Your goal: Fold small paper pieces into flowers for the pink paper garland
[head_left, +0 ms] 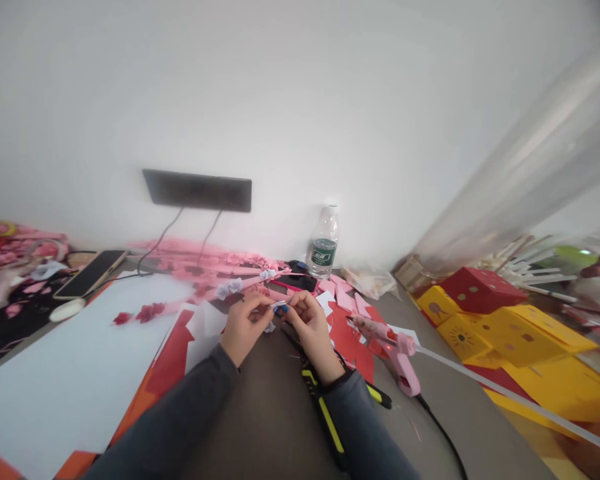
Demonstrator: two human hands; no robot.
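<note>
Over the middle of the grey table, my left hand [247, 323] and my right hand [311, 328] meet at the fingertips. Both pinch a small piece of white paper [279, 305], which looks folded or rolled. Something blue shows by my right fingertips, too small to make out. Beneath my right wrist lies a black and yellow tool [325, 420], partly hidden by the sleeve. A pink hot glue gun [387, 343] rests to the right, a white glue stick [500, 390] reaching out of its back. White paper flowers [229, 289] lie just beyond my left hand.
White sheets [80, 373] and red paper [173, 360] cover the left side. A phone [93, 273] lies farther back. Behind my hands stands a water bottle [324, 243]. Yellow and red boxes [510, 333] occupy the right. The glue gun's black cord [443, 433] runs toward the front edge.
</note>
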